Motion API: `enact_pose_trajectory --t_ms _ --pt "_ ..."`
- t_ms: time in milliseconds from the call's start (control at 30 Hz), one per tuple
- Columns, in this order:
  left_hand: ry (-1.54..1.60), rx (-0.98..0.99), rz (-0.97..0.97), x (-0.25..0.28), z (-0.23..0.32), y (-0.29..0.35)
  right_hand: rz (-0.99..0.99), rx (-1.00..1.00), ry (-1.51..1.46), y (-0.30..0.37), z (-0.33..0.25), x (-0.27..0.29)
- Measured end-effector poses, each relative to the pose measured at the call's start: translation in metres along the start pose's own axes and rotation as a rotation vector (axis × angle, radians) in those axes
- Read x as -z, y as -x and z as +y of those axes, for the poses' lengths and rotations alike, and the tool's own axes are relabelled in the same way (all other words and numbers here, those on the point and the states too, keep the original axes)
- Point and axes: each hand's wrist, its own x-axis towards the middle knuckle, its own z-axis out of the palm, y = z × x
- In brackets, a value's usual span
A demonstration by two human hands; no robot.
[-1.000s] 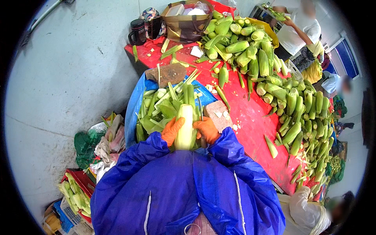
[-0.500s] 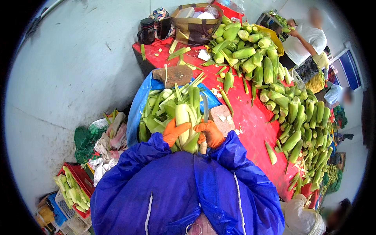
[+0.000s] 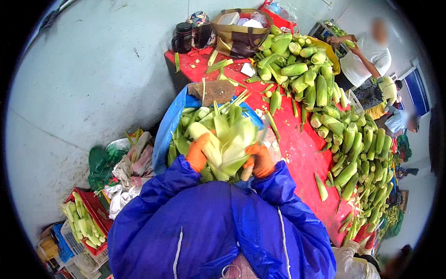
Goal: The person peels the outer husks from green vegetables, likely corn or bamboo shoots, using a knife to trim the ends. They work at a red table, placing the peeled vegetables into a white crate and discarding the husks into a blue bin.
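My left hand (image 3: 197, 152), in an orange glove, is closed around an ear of corn (image 3: 209, 142) held in front of my chest. Pale green husk leaves (image 3: 239, 144) spread from the ear toward the right. My orange-gloved right hand (image 3: 262, 160) grips the light handle (image 3: 247, 168) of a knife, its blade blurred and pointing away from me. The right fingers are close to the husk; whether they pinch it too, I cannot tell. Below the hands, loose husks (image 3: 183, 122) fill a blue sack (image 3: 162, 139) at the table edge.
A brown block (image 3: 213, 91) rests on the sack's far rim. Ears of unpeeled corn (image 3: 346, 135) are heaped along the red table (image 3: 302, 158). A bag (image 3: 239, 35) and dark mug (image 3: 182, 38) stand at the back. Peeled ears fill a red crate (image 3: 100, 209) lower left. Another person works far right.
The husk leaves have opened out and been pulled to the right of the ear. My right hand has shifted slightly right, and the ear now tilts left.
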Motion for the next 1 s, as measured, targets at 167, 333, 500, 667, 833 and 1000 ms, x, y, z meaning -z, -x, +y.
enact_pose_trajectory --t_ms 167,333,500,667,833,1000 --pt "-0.018 -0.219 0.018 -0.003 0.044 0.006 0.301 0.058 -0.395 -0.011 0.030 0.084" --pt "-0.218 -0.242 -0.100 -0.018 0.053 0.017 0.382 -0.077 0.781 0.001 -0.002 0.057" --pt "-0.220 -0.118 -0.098 -0.041 0.041 0.011 0.191 0.178 0.827 -0.009 -0.014 -0.003" --pt "-0.364 -0.126 -0.080 -0.052 0.045 0.022 -0.029 0.015 0.876 -0.013 -0.019 -0.047" --pt "0.023 -0.027 -0.007 -0.010 0.030 0.028 -0.098 0.005 0.610 -0.008 -0.010 -0.044" --pt "0.430 -0.104 0.084 0.038 0.004 0.084 -0.103 -0.047 0.553 -0.010 0.019 -0.008"
